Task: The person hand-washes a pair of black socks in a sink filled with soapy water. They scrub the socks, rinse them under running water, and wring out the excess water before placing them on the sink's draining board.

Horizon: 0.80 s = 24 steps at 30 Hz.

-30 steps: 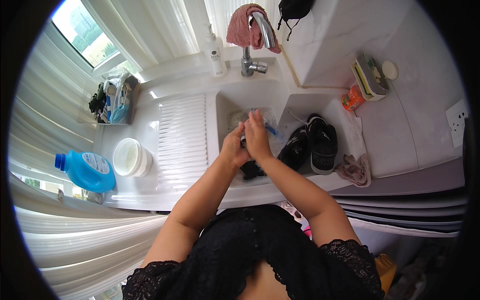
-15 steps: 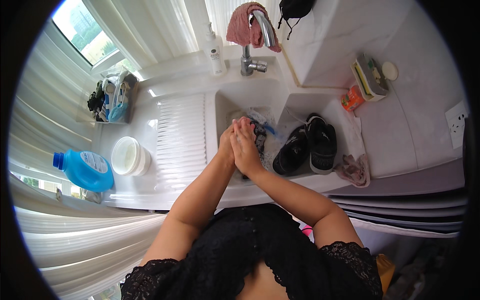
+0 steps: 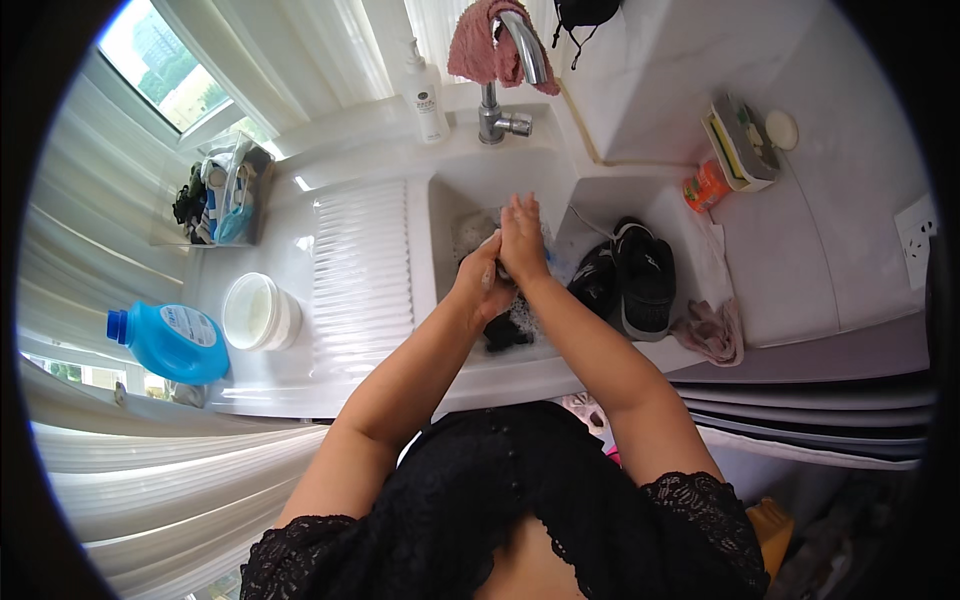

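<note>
My right hand (image 3: pixel 521 240) presses its palm against my left hand over the sink basin (image 3: pixel 445 215), fingers stretched out and pointing away from me. The left hand (image 3: pixel 484 280) is curled beneath it, with suds on its skin. A bit of wet dark cloth (image 3: pixel 508 333) shows between the palms and hangs below them into foamy water. How much of it the left fingers grip is partly hidden. Just right of my hands, a small blue piece (image 3: pixel 549 257) peeks out, mostly covered.
Black sneakers (image 3: pixel 645 280) stand in the side compartment, a pinkish cloth (image 3: pixel 712 332) at its edge. A ribbed washboard (image 3: pixel 362 270), white tub (image 3: pixel 258 312) and blue detergent bottle (image 3: pixel 175 342) lie left. Behind are a faucet (image 3: pixel 492 120) draped with a pink towel (image 3: pixel 475 45) and a pump bottle (image 3: pixel 425 100).
My hands have gone from clasped together to the right one sliding forward, fingers extended. More of the dark cloth shows below them; the blue piece is more covered.
</note>
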Available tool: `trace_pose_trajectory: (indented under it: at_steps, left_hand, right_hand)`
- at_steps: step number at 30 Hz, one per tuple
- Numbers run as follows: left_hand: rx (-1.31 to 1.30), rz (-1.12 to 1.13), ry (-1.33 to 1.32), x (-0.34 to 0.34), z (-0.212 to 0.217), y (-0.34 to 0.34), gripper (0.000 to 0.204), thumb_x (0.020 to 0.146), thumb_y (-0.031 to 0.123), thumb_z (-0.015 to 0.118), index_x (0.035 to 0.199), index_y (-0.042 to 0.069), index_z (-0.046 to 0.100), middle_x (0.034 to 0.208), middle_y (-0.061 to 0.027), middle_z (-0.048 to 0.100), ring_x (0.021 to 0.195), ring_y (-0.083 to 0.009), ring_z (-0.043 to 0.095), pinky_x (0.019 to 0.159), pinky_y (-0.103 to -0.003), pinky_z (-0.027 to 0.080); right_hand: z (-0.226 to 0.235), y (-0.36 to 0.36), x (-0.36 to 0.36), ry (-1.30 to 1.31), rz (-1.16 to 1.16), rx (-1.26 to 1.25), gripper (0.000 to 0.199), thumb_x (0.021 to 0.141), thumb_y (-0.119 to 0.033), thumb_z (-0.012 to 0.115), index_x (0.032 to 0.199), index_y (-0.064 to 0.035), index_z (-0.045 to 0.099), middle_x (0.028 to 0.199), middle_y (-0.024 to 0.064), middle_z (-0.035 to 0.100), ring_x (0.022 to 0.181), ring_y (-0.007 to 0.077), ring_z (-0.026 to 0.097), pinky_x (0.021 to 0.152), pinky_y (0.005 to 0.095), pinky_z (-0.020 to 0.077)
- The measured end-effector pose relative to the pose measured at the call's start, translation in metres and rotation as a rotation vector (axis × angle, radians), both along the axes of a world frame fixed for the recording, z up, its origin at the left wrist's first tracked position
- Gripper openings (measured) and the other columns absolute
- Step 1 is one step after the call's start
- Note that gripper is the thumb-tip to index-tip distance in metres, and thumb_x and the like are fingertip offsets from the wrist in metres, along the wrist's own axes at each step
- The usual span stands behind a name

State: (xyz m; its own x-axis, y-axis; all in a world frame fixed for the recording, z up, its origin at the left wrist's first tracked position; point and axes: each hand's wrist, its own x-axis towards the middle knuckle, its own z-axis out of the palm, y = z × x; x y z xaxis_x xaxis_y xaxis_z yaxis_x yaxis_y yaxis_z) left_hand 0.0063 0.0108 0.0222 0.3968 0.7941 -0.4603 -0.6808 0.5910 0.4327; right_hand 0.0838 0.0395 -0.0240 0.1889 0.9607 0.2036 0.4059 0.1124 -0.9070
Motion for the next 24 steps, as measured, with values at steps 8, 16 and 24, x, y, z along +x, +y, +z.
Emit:
trace_pose_trajectory:
  at_steps: [8,16,24]
  left_hand:
    - [0.128,0.049,-0.092,-0.011,-0.032,0.007,0.026,0.096,0.027,0.047,0.113,0.009,0.054,0.107,-0.0076,0.058,0.098,-0.0228,0.056,0.086,-0.039,0.046]
    - [-0.007,0.15,-0.153,-0.022,-0.025,0.016,0.03,0.096,0.027,0.046,0.119,0.008,0.051,0.115,-0.0071,0.057,0.106,-0.0225,0.054,0.091,-0.038,0.044]
    - [-0.073,-0.006,-0.151,-0.013,-0.008,0.003,0.035,0.097,0.031,0.042,0.123,0.009,0.05,0.123,-0.0079,0.054,0.111,-0.0257,0.052,0.092,-0.042,0.044]
  right_hand:
    - [-0.004,-0.022,-0.011,-0.071,0.123,0.132,0.048,0.097,-0.026,0.04,0.137,0.0016,0.036,0.147,0.0235,0.025,0.137,0.0387,0.019,0.112,0.0444,0.0137]
    - [-0.003,-0.056,-0.021,0.071,0.24,0.201,0.047,0.098,-0.023,0.042,0.139,-0.0006,0.034,0.15,0.0171,0.022,0.14,0.0319,0.014,0.114,0.0381,0.0105]
    - [-0.008,-0.019,-0.004,-0.007,0.056,0.187,0.047,0.095,-0.02,0.045,0.136,0.0015,0.039,0.146,0.0237,0.026,0.136,0.0423,0.022,0.11,0.0466,0.0193]
